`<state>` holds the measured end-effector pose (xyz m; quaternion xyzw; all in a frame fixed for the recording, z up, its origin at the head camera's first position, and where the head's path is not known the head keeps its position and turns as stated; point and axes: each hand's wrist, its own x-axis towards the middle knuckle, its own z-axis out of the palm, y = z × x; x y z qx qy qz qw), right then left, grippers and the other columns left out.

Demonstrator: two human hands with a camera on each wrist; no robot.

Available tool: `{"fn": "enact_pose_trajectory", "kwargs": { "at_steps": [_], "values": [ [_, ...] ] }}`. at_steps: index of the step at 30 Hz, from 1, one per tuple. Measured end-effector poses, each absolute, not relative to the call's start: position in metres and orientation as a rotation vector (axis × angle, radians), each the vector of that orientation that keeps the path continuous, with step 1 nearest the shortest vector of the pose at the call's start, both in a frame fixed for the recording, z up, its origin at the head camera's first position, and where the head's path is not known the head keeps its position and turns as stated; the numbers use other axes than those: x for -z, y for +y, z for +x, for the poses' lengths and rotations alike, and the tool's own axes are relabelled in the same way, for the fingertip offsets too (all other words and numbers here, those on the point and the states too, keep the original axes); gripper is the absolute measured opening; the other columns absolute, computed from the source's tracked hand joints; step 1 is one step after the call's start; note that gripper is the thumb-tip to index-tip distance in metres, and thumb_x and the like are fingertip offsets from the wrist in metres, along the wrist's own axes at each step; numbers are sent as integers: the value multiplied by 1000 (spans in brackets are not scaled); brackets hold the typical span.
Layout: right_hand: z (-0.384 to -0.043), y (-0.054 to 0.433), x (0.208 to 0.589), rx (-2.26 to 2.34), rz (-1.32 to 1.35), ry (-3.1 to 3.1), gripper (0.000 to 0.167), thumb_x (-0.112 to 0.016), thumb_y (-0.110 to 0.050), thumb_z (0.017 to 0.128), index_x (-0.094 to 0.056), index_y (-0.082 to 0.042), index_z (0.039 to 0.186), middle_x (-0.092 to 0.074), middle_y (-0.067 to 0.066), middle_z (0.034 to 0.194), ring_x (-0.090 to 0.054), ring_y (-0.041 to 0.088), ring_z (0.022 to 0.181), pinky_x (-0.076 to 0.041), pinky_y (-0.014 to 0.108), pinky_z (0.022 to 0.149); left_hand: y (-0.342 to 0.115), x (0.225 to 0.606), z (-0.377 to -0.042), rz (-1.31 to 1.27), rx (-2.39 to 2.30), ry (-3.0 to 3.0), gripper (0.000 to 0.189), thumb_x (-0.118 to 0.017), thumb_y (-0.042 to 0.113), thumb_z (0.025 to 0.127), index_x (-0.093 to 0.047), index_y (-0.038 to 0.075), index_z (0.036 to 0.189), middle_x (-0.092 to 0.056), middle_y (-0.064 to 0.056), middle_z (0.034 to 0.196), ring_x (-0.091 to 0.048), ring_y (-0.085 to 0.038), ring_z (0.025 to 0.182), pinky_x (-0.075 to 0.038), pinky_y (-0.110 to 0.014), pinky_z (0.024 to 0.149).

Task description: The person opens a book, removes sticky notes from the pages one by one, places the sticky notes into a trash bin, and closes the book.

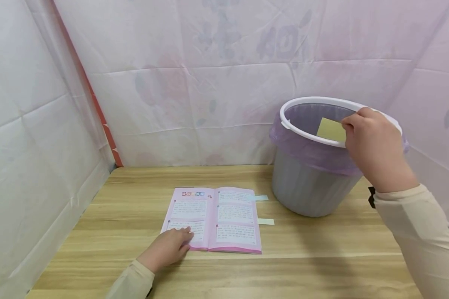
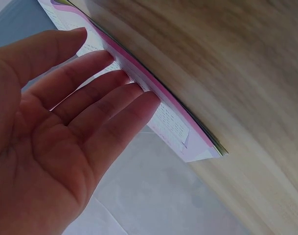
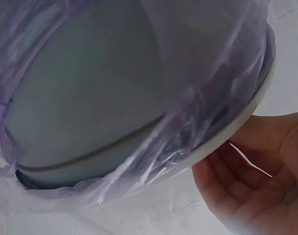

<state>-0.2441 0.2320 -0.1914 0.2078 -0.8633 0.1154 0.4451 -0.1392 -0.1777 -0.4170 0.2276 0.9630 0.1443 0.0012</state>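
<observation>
An open booklet point(image 1: 232, 216) with pink pages lies on the table. My left hand point(image 1: 170, 246) rests its straight fingertips on the left page's lower part; in the left wrist view the fingers point(image 2: 122, 110) reach over the page. My right hand point(image 1: 376, 145) is at the rim of a grey trash bin point(image 1: 310, 182), pinching a yellow paper slip point(image 1: 331, 129) over the opening. From the right wrist view the thumb and curled fingers of that hand point(image 3: 256, 171) show just outside the rim, a thin paper edge between them. Most of the slip is hidden there.
A purple bag point(image 1: 307, 154) lines the bin under its white rim point(image 1: 310, 99). A blue tab point(image 1: 261, 198) and a pale green tab point(image 1: 266, 221) stick out from the booklet's right edge. White cloth point(image 1: 209, 104) hangs behind the wooden table point(image 1: 134, 182).
</observation>
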Motion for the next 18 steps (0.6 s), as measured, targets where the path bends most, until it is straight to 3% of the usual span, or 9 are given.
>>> {"fn": "enact_pose_trajectory", "kwargs": {
  "at_steps": [8,12,16,18],
  "values": [
    [-239,225,195,-330,578,-2054,14,-55,12,87,-67,12,93,-58,26,84,-55,46,81,-46,55,70,-178,416,-138,702,-450,3018,29,-69,10,85,-69,-3,111,-64,-22,119,-64,-38,105,-50,-50,90],
    [-231,207,207,-371,792,-1859,13,-55,5,93,-66,10,99,-60,27,91,-55,46,84,-46,52,79,-179,416,-137,681,-456,3011,29,-69,10,86,-68,-3,112,-63,-22,120,-63,-38,106,-50,-51,91],
    [-230,187,234,-333,1083,-1743,25,-46,-8,101,-65,8,103,-61,25,96,-57,44,86,-49,51,78,-179,416,-137,685,-456,3018,30,-69,11,86,-69,-3,112,-64,-22,120,-63,-38,105,-50,-50,90],
    [-234,177,255,-292,1206,-1755,25,-45,-7,99,-65,8,103,-61,23,97,-59,41,87,-51,49,77,-179,417,-137,690,-453,3021,29,-69,11,86,-69,-2,112,-64,-22,120,-64,-38,105,-51,-50,90]
  ]
}}
